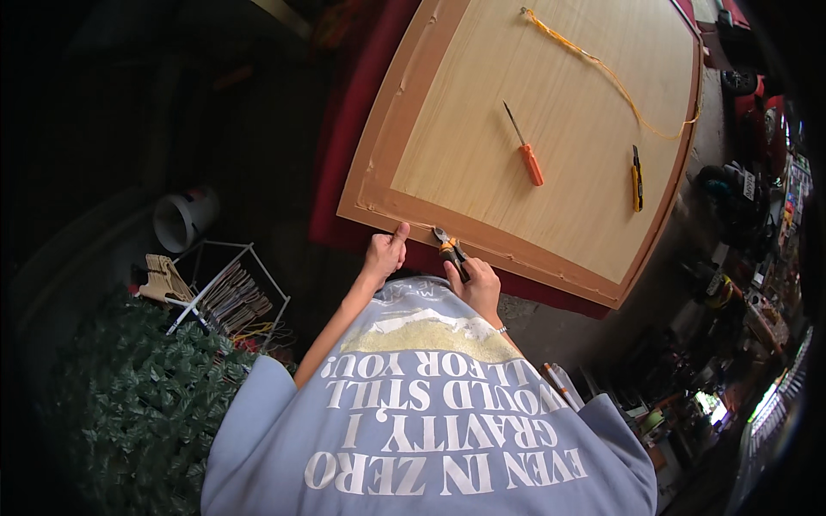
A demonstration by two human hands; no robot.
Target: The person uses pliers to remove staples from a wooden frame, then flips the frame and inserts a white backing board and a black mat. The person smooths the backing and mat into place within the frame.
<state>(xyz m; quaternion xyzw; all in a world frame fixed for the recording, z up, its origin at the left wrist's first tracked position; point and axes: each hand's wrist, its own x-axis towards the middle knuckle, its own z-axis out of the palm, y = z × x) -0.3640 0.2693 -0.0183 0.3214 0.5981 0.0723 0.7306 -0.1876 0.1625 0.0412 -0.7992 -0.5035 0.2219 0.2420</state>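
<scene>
A large wooden panel (482, 146) with a pale grain face and a brown border (396, 129) lies in front of me. My left hand (387, 255) is closed at its near edge, thumb on top of the border and fingers curled below, partly hidden. My right hand (478, 286) grips cutting pliers (451, 251) with black and orange handles. Their jaws touch the border just right of my left thumb. On the panel lie an orange-handled screwdriver (530, 163), a yellow and black utility knife (637, 181) and a thin yellow cord (594, 58).
Dark red cloth (331, 172) shows beneath the panel. To the left are a white bucket (182, 219), a white-framed rack (258, 258) with hangers, and leafy greenery (146, 413). Parked motorcycles (731, 189) line the right side.
</scene>
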